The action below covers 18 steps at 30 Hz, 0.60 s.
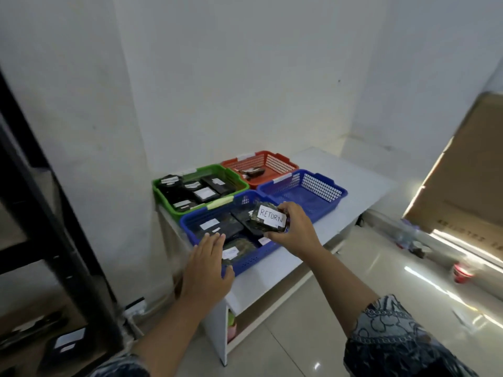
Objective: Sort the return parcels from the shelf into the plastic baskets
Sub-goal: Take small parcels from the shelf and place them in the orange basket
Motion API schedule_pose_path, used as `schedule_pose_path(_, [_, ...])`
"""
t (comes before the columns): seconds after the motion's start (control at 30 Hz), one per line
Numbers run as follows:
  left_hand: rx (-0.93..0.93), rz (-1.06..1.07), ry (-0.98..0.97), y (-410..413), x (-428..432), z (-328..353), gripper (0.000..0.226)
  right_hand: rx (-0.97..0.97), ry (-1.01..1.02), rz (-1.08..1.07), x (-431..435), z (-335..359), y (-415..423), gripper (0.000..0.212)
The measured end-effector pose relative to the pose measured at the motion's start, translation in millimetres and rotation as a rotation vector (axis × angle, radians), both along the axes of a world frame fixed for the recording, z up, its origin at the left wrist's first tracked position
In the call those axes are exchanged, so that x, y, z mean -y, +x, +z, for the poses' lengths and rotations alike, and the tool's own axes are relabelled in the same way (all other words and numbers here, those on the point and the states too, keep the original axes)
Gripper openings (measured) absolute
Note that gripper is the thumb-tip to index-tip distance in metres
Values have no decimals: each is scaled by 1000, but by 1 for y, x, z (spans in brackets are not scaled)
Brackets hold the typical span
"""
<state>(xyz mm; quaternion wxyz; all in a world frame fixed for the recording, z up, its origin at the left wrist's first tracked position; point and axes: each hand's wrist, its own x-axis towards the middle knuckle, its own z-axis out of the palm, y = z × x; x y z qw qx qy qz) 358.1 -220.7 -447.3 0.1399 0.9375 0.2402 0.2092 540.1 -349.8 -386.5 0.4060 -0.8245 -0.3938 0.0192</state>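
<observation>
Two bare hands reach out. The right hand (292,232) has its grip closed round one dark parcel (268,221) labelled RETURN, held above the nearer blue basket (251,258). The left hand (206,266) is flat, grip wide, over that basket's near corner. Four baskets stand on the counter (362,183): two blue, one green basket (161,198) holding five parcels, and one red basket (284,162) holding one.

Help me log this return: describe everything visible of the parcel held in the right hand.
The parcel is a small, lumpy bundle in dark, glossy, plastic-looking wrap. A white label on its upturned face reads RETURN in handwritten capitals. The right hand grips it, fingers curled over the far edge and thumb under the near one. It is tilted toward the camera and held above the near blue basket.
</observation>
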Motion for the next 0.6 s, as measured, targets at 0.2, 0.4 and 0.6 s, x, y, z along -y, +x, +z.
schedule_pose_path(0.2, [-5, -61, -36, 85, -22, -19, 71, 25, -43, -52, -20, -10, 83, 56])
schedule_pose_path(0.4, [-34, -26, -57, 178, -73, -17, 68, -3, -87, -49, -72, -9, 171, 58])
schedule_pose_path(0.6, [-51, 8, -105, 260, -113, -24, 70, -25, -134, -20, -114, -6, 255, 67])
